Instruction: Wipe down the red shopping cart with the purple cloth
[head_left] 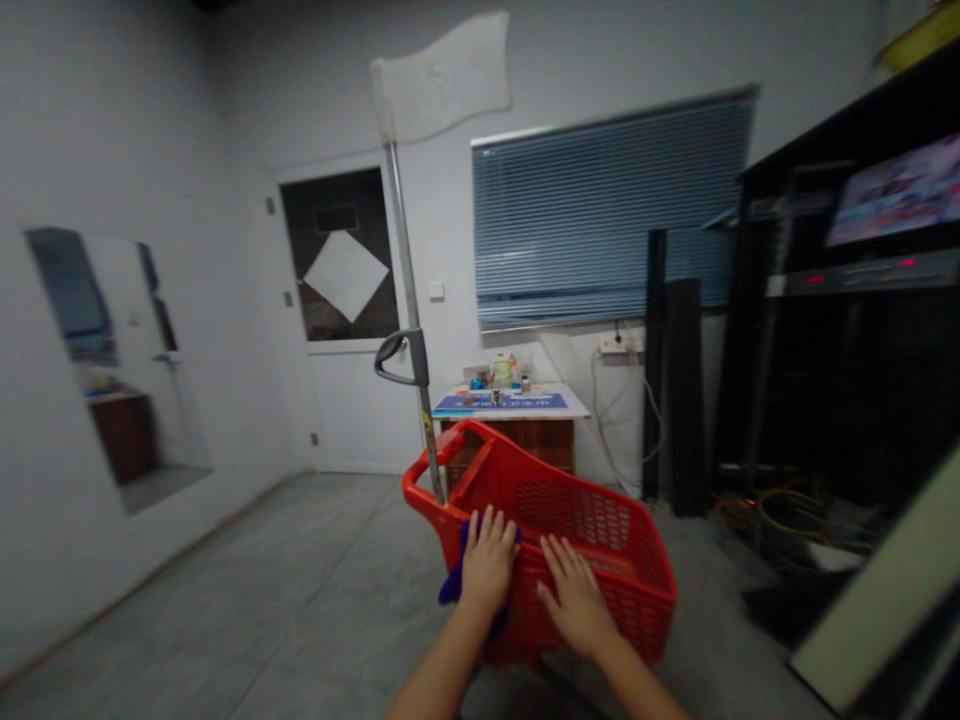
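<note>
1. The left hand [487, 560] lies flat against the near upper edge of a red plastic basket [592, 530], its palm down and its fingers spread apart, not clamped. A crumpled purple cloth [452, 585] is bunched beneath the hand, with soft folds showing at both sides of the palm.
2. The right hand [576, 595] rests on the basket's rim and lattice wall just beside the left hand. Its fingers are also apart and slightly curved, with no visible grip, and the forearm angles in from the lower right.
3. The basket stands directly before the person, above a grey floor [300, 570]. It is a deep, tapered shape with rounded rims and walls pierced by small diamond-like holes.
4. A slim metal pole [409, 290] rises from the basket's far corner. It carries a curved black handle [397, 358] and, at the top, a pale, wavy flag-shaped panel [442, 75].
5. Farther off, a wooden cabinet table [574, 405] with a white top holds a blue mat [501, 403] and small bottles [502, 372]. Behind it hangs a slatted blue blind [611, 205].
6. To the right stand tall black panels [679, 390], a glowing screen [896, 190] and tangled yellow cables [787, 510].
</note>
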